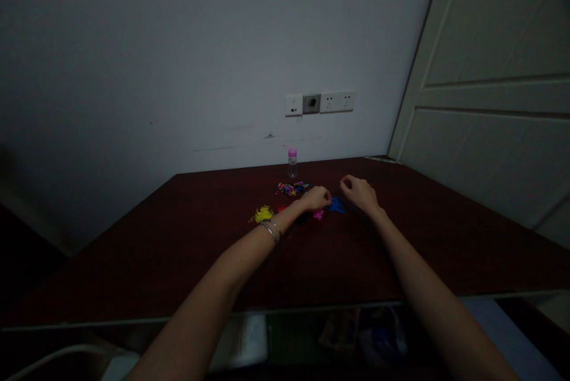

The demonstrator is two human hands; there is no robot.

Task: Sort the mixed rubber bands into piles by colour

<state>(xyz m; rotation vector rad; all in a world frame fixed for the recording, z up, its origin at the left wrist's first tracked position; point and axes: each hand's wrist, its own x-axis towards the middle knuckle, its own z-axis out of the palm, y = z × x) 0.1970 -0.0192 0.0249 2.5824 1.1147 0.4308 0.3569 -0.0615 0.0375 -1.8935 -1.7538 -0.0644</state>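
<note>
Both my arms reach out over a dark red table (178, 250). My left hand (317, 197), with bracelets on the wrist, is curled closed above small piles of coloured bits: a pink pile (317, 214), a blue pile (336, 206) and a red one mostly hidden under the wrist. My right hand (358, 191) hovers just right of the blue pile with its fingers bent inward in a pinch. Whatever the fingers hold is too small to make out. A yellow pile (262, 213) lies to the left, and a mixed multicoloured heap (291, 189) lies farther back.
A small clear bottle with a pink cap (292, 163) stands near the wall behind the heap. Wall sockets (319, 102) sit above it. A pale door (490, 102) is at the right. Cluttered items lie below the table's near edge (312, 339).
</note>
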